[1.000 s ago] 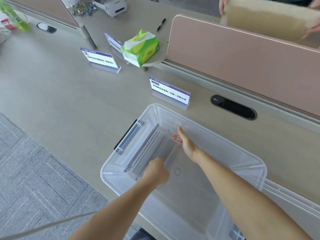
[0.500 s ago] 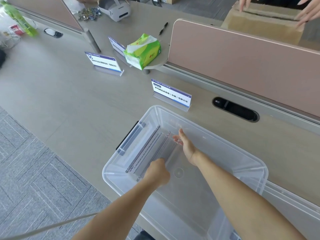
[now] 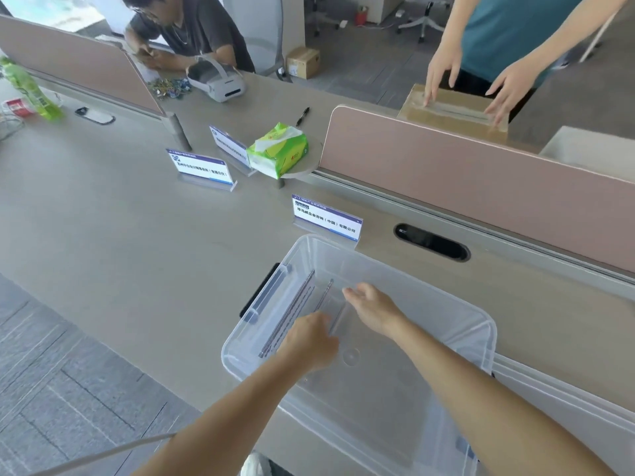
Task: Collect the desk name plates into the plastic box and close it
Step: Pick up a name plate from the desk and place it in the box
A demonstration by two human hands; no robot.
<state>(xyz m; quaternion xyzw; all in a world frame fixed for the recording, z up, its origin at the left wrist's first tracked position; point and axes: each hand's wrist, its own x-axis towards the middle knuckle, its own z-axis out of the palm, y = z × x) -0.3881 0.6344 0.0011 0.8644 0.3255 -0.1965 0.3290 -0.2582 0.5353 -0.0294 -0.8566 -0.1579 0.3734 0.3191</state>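
Inside the plastic box (image 3: pixel 457 312), both hands (image 3: pixel 311 340) touch stacked name plates (image 3: pixel 292 316).

The view has tilted upward, so much more of the far side of the table (image 3: pixel 103 235) now shows. A seated person (image 3: pixel 192 32) has come into the upper left of the frame, and a standing person in a teal top (image 3: pixel 515 29) into the upper right, whose hands now lie flat on top of the cardboard box (image 3: pixel 453 113) rather than gripping its edges. Inside the clear plastic box (image 3: pixel 481 324), the right hand (image 3: pixel 372 309) has lifted a little off the stacked name plates (image 3: pixel 295 314) and opened, fingers spread loosely. The left hand (image 3: pixel 309 341) has edged slightly toward the stack's near end.
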